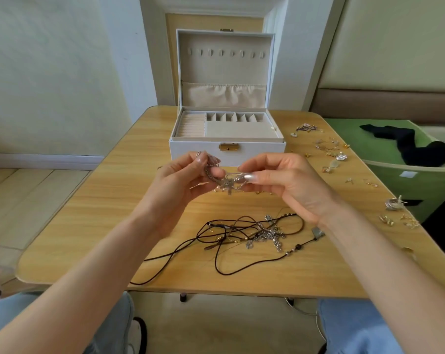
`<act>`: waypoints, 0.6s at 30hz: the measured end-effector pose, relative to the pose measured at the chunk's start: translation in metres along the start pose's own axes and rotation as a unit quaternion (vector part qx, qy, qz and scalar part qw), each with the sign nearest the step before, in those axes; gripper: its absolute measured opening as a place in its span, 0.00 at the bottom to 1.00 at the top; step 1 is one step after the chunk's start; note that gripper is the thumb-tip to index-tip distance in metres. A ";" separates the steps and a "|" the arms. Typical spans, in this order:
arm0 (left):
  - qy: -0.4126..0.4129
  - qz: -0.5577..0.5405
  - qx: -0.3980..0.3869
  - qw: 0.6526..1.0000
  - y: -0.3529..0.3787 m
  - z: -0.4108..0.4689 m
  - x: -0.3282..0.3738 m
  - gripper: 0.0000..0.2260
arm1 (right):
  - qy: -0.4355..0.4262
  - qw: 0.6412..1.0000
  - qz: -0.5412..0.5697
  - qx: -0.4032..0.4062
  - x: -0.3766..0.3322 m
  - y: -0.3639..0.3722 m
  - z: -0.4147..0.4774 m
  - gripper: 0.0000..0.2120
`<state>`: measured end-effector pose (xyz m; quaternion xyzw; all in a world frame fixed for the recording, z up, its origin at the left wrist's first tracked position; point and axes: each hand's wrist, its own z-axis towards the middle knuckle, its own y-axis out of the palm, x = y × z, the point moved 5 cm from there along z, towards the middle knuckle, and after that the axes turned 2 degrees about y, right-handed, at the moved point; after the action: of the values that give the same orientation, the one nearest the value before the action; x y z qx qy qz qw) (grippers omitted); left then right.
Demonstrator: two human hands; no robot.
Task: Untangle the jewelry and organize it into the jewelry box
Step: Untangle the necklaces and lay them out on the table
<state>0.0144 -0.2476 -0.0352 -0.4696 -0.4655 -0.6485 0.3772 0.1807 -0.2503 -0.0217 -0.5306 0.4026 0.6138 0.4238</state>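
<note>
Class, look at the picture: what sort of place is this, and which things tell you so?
Probably a room at home: a small wooden table bearing a jewelry box, beside a green bin holding dark clothing, with a doorway behind.

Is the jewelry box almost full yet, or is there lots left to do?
Lots left. The open jewelry box looks empty: no jewelry shows in its compartments. The left hand and right hand are working on a tangled silver chain held above the table. A knot of brown cords and charms still waits, and small loose pieces lie scattered on the right.
</note>
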 end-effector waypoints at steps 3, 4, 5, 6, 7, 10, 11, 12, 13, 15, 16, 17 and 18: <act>0.007 -0.004 -0.011 1.000 0.002 0.000 0.002 0.11 | 0.010 1.000 -0.020 0.002 0.003 0.002 0.000 0.09; 0.008 -0.004 -0.014 1.000 0.003 0.000 0.003 0.11 | 0.006 0.999 -0.033 0.014 0.003 0.003 0.000 0.09; 0.009 -0.003 -0.017 1.000 0.003 0.001 0.004 0.12 | 0.000 0.998 -0.052 0.027 0.003 0.003 0.000 0.09; 0.009 -0.003 -0.020 1.000 0.003 0.001 0.006 0.14 | -0.006 0.997 -0.070 0.036 0.002 0.004 0.001 0.11; 0.008 -0.002 -0.025 1.000 0.004 0.002 0.007 0.14 | -0.010 0.996 -0.080 0.037 0.003 0.006 0.002 0.15; 0.013 0.023 -0.052 0.998 0.008 0.002 0.010 0.13 | -0.013 0.997 -0.077 -0.005 0.007 0.015 0.005 0.27; 0.018 0.033 -0.059 0.998 0.009 0.002 0.011 0.13 | -0.014 0.997 -0.077 -0.023 0.008 0.019 0.006 0.29; 0.023 0.043 -0.065 0.997 0.010 0.002 0.012 0.13 | -0.014 0.996 -0.073 -0.039 0.009 0.023 0.006 0.30; 0.028 0.053 -0.070 0.996 0.011 0.002 0.013 0.13 | -0.013 0.996 -0.070 -0.049 0.010 0.025 0.007 0.29; 0.035 0.081 -0.069 0.994 0.011 0.001 0.016 0.11 | -0.007 0.996 -0.078 -0.048 0.012 0.028 0.007 0.28; 0.041 0.100 -0.062 0.992 0.009 0.001 0.018 0.10 | -0.006 0.995 -0.093 -0.039 0.012 0.027 0.008 0.26; 0.049 0.124 -0.050 0.990 0.007 0.001 0.020 0.08 | -0.007 0.993 -0.112 -0.031 0.011 0.027 0.008 0.24; 0.060 0.151 -0.036 0.986 0.005 0.001 0.021 0.07 | -0.007 0.992 -0.126 -0.023 0.011 0.026 0.008 0.21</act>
<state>0.0135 -0.2495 -0.0134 -0.5081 -0.3418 -0.6272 0.4812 0.1531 -0.2500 -0.0301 -0.5827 0.3150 0.5683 0.4881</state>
